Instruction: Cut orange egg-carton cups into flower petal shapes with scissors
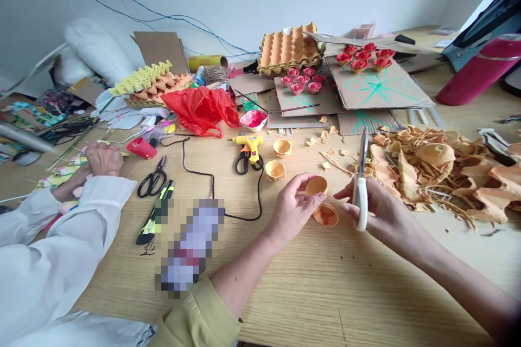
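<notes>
Between the thumb and fingers of my left hand (295, 203) is a small orange egg-carton cup (316, 186). My right hand (380, 209) grips white-handled scissors (361, 190), blades pointing up and away from me. Its fingertips come close to the held cup; whether they also pinch a scrap, I cannot make out. Just below, another carton cup (325, 216) lies on the table with its hollow facing up. Two more trimmed cups, a nearer one (275, 169) and a farther one (282, 147), stand beyond my left hand.
Torn carton scraps (423, 168) heap at the right. A yellow glue gun (248, 145), black scissors (152, 180) and a cutter knife (148, 222) lie left of centre. Red paper roses (360, 57) stand on cardboard (382, 89). A co-worker's hands (103, 158) work at far left.
</notes>
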